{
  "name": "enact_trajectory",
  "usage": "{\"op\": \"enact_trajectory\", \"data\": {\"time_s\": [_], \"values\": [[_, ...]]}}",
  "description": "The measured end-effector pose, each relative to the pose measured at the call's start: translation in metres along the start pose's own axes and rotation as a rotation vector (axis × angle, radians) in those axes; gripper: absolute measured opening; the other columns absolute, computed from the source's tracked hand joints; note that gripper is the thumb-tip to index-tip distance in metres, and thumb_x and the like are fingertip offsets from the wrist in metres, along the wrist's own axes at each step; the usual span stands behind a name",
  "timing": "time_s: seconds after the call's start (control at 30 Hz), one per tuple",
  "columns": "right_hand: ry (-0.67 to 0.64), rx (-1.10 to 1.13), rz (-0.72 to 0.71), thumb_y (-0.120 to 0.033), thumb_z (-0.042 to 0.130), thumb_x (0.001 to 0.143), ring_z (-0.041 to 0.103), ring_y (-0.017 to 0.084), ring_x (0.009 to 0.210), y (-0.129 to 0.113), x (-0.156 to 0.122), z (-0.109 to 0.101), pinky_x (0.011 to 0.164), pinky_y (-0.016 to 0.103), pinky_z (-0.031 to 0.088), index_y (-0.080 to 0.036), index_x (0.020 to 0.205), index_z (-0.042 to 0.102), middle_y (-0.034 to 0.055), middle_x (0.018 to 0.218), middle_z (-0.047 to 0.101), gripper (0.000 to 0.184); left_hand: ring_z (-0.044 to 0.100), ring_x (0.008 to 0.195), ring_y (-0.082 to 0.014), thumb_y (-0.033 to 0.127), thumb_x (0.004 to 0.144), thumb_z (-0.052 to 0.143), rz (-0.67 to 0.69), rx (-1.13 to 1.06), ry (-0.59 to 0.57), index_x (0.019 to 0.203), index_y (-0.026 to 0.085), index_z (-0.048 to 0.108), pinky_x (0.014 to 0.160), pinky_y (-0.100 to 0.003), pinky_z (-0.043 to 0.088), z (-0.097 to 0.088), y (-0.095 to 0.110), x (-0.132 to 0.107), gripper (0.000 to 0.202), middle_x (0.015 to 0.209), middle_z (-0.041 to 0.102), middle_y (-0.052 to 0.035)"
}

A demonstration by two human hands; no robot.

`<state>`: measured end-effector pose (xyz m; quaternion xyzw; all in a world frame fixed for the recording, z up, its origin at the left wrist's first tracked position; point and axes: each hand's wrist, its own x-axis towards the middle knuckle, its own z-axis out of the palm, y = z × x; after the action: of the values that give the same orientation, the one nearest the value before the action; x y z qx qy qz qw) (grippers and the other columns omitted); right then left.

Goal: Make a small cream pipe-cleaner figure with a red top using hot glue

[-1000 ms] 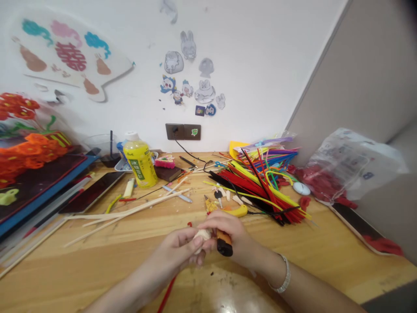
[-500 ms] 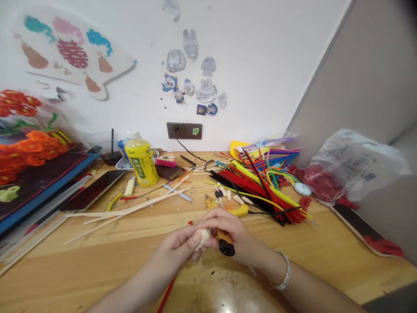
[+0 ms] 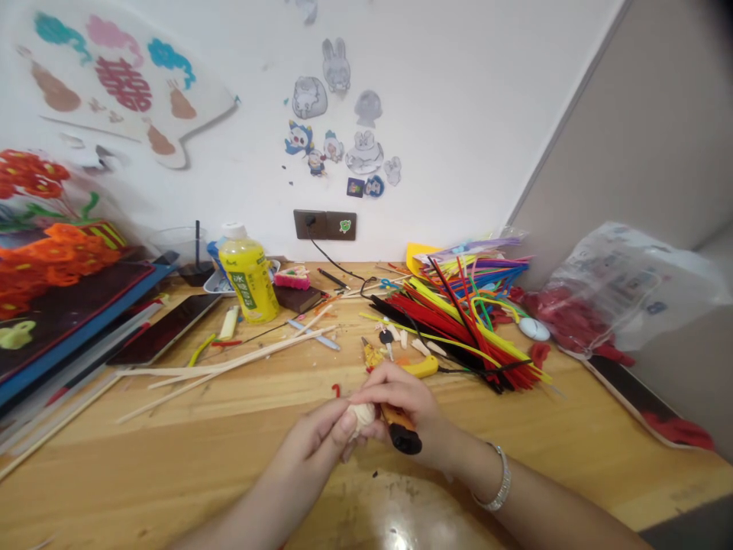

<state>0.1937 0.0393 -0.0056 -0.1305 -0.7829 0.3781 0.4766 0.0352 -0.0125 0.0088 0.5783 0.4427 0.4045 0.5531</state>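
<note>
My left hand (image 3: 318, 439) grips a small cream-coloured round lump (image 3: 363, 418) between thumb and fingers, above the front middle of the table. My right hand (image 3: 415, 405) is closed around an orange utility knife (image 3: 401, 425), whose black end points toward me. Its blade end is hidden behind the lump and fingers. The right fingertips also touch the top of the lump, so both hands meet around it. Just beyond them lies a short curled red piece (image 3: 336, 390) on the table.
A yellow-handled tool (image 3: 422, 367), a black key (image 3: 386, 341) and pale offcuts lie behind my hands. Coloured pipe cleaners (image 3: 458, 328) are heaped to the right. Pale wooden strips (image 3: 229, 369), a tablet (image 3: 166, 328) and a yellow drink bottle (image 3: 247, 279) occupy the left.
The right hand and knife have shifted slightly, with the knife's black end a little further right. More of the lump and the red piece shows. The view has tilted slightly.
</note>
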Motion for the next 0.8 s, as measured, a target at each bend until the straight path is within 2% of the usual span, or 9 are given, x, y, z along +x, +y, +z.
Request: {"op": "enact_trajectory", "data": {"time_s": [0.07, 0.17, 0.3, 0.4, 0.57, 0.8], "values": [[0.017, -0.001, 0.028, -0.034, 0.062, 0.08, 0.053, 0.014, 0.071, 0.002, 0.0, 0.001, 0.063, 0.027, 0.046, -0.023, 0.102, 0.066, 0.0032, 0.08, 0.053, 0.025, 0.038, 0.056, -0.0138, 0.05, 0.078, 0.053, -0.01, -0.039, 0.001, 0.07, 0.017, 0.062, 0.054, -0.025, 0.029, 0.0, 0.0, 0.0, 0.036, 0.058, 0.046, 0.0027], [0.031, 0.001, 0.085, -0.04, 0.063, 0.079, 0.054, 0.014, 0.07, 0.005, 0.001, 0.0, 0.063, 0.027, 0.046, -0.022, 0.098, 0.067, 0.0032, 0.079, 0.055, 0.027, 0.038, 0.053, -0.0124, 0.051, 0.076, 0.056, -0.079, -0.209, -0.02, 0.065, 0.016, 0.06, 0.052, -0.025, 0.028, -0.001, 0.0, 0.003, 0.037, 0.056, 0.047, 0.0027], [-0.032, -0.011, 0.077, -0.042, 0.063, 0.078, 0.055, 0.015, 0.072, 0.009, 0.003, -0.004, 0.066, 0.028, 0.046, -0.022, 0.102, 0.067, 0.0044, 0.082, 0.058, 0.031, 0.036, 0.049, -0.0099, 0.05, 0.074, 0.06, -0.166, -0.401, -0.051, 0.065, 0.015, 0.058, 0.05, -0.024, 0.027, 0.0, -0.001, 0.004, 0.036, 0.055, 0.048, 0.003], [-0.069, -0.049, 0.047, -0.037, 0.062, 0.08, 0.055, 0.014, 0.073, 0.01, 0.003, -0.007, 0.067, 0.028, 0.047, -0.023, 0.107, 0.065, 0.005, 0.085, 0.058, 0.031, 0.035, 0.048, -0.0091, 0.049, 0.074, 0.061, -0.177, -0.424, -0.055, 0.064, 0.015, 0.059, 0.049, -0.023, 0.026, 0.001, 0.0, 0.004, 0.036, 0.055, 0.049, 0.0031], [-0.062, -0.071, -0.04, -0.03, 0.061, 0.082, 0.056, 0.014, 0.075, 0.01, 0.001, -0.007, 0.067, 0.026, 0.047, -0.026, 0.115, 0.06, 0.0046, 0.086, 0.057, 0.033, 0.035, 0.05, -0.0092, 0.048, 0.073, 0.062, -0.167, -0.44, -0.061, 0.067, 0.013, 0.062, 0.05, -0.023, 0.027, 0.001, 0.001, 0.003, 0.035, 0.056, 0.05, 0.0025], [-0.044, -0.086, -0.092, -0.027, 0.059, 0.083, 0.056, 0.015, 0.079, 0.006, 0.003, -0.006, 0.07, 0.027, 0.048, -0.027, 0.116, 0.059, 0.0051, 0.088, 0.057, 0.033, 0.036, 0.051, -0.0097, 0.045, 0.077, 0.06, -0.126, -0.415, -0.1, 0.069, 0.013, 0.063, 0.051, -0.024, 0.026, -0.001, 0.0, 0.004, 0.034, 0.057, 0.05, 0.0019]]}}
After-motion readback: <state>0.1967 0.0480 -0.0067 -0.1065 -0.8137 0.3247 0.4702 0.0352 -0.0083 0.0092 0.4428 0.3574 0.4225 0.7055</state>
